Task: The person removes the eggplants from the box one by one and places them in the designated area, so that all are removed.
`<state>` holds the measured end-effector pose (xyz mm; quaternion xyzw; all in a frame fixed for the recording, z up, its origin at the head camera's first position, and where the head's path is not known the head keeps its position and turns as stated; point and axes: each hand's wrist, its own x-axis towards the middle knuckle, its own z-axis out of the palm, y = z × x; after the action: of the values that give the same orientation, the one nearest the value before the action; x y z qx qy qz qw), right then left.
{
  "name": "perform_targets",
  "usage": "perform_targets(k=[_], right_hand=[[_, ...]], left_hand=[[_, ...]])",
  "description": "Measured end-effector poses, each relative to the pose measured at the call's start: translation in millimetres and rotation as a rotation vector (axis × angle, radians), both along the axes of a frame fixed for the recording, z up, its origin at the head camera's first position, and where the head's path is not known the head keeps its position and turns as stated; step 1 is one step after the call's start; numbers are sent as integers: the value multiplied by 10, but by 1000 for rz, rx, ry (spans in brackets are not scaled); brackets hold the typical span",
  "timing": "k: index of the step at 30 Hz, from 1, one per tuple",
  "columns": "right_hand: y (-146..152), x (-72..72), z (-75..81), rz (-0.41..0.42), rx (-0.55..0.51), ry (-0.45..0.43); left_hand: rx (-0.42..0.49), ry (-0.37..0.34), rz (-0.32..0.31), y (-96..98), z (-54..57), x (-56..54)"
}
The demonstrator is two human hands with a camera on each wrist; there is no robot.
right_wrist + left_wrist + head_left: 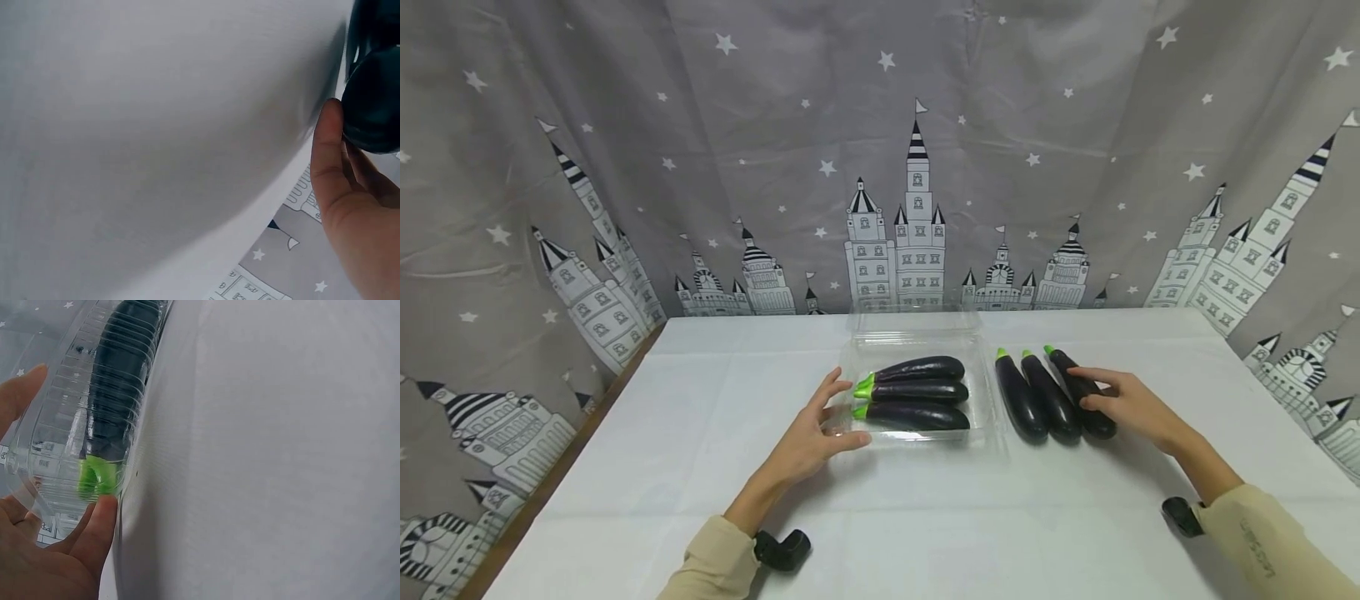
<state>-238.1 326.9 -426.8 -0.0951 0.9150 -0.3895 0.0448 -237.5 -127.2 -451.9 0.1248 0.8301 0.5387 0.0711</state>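
Observation:
A clear plastic box [988,392] with its lid [917,323] folded back holds three dark purple eggplants [917,368] with green stems. At the box's left end, my left hand [808,437] has its fingers and thumb spread. In the left wrist view, a fingertip touches the wall near a green stem, while the thumb is raised by the rim. Three more eggplants lie side by side right of the box. My right hand [1131,407] grips the rightmost eggplant [1066,365], thumb and fingers on either side. The right wrist view shows its rounded end [375,103] against the fingers.
A white cloth [925,533] covers the table, with a brown edge [561,462] along the left. Behind hangs a grey curtain [1000,100] printed with castles and stars. The other two loose eggplants [1021,400] lie between the box and my right hand.

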Motion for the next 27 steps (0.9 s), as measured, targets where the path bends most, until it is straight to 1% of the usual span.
perform_targets(k=[4,11,20,27], right_hand=[[-4,1,-23,8,-16,6],[43,7,-72,20,-31,31],[43,-7,-79,-1,-18,15],[38,6,-112,-5,-18,9]], left_hand=[[2,-3,0,-11,6,4],[6,5,-11,-12,-25,-10],[11,17,-10,-2,-4,-25],[16,11,-11,-10,-30,-15]])
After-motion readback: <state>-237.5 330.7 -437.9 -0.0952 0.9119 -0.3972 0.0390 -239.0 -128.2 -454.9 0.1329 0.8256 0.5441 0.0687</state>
